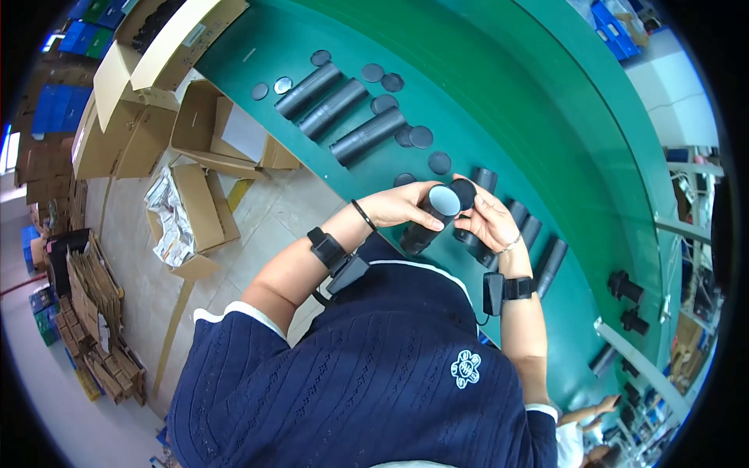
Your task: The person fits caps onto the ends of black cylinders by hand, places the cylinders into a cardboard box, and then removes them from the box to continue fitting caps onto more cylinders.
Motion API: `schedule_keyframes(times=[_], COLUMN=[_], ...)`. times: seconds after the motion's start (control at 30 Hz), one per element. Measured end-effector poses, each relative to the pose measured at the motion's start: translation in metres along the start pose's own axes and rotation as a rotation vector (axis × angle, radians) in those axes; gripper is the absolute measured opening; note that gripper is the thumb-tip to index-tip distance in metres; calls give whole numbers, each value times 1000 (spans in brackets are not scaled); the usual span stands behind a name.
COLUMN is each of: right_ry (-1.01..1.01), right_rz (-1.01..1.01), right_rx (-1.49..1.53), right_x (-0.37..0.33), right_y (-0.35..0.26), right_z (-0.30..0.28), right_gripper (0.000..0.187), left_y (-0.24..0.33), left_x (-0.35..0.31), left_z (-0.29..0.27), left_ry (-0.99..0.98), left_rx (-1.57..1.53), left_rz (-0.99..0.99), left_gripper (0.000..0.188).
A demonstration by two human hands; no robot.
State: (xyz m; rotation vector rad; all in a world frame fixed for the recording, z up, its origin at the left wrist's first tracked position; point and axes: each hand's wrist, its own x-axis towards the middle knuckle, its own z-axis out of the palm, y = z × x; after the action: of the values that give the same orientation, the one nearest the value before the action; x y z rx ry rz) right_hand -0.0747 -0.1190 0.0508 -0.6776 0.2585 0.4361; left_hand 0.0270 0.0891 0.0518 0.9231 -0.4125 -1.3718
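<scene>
My left hand (412,206) is wrapped round a black cylindrical tube (417,239), tilted so that its pale, glassy-looking round end (445,200) faces up. Pinched in the fingers of my right hand (495,219) is a black round cap (465,192), right beside the tube's end; whether the two touch I cannot tell. Several more black tubes (368,136) lie on the green worktop (257,39) to the far left, with loose black discs (440,162) scattered around them. Further black tubes (552,265) rest to the right of my right hand, partly hidden by it.
Open cardboard boxes (204,129) stand left of the worktop, one with crumpled paper (168,221) inside. A green raised side (577,93) curves along the far edge. Black fittings (624,288) sit at the right, near a metal bar (640,363). Another person's arm (594,409) shows at lower right.
</scene>
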Motion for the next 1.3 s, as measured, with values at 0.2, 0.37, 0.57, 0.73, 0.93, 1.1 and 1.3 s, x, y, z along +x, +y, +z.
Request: schedule_keyframes(times=[0.2,0.37,0.57,0.73,0.93,1.1,1.3], right_ry=[140,344,316,304,261,304,288], right_rz=[-238,-360,-439,-417,-475,-471,-337], right_rx=[-150,-1136,-1456,-1448,-1544,-1577,-1708], right_x=[-36,-57,-55,-53,-51,-50,-48], right_y=[0,-9,-10,-7,-6,-2,-8], right_z=[-21,6,17,16,18,24,39], right_gripper=[50,55,57,55,54,54,53], left_y=[-26,-43,-54,-53,-53,-53,-52], left_x=[29,46,51,47,46,45,42], left_z=[8,14,16,18,19,18,18], left_ry=[3,61,107,80,91,78,61], left_rx=[244,579,742,813,798,853,832], left_rz=[28,108,163,189,162,145,135], left_gripper=[72,73,78,79,74,60,57])
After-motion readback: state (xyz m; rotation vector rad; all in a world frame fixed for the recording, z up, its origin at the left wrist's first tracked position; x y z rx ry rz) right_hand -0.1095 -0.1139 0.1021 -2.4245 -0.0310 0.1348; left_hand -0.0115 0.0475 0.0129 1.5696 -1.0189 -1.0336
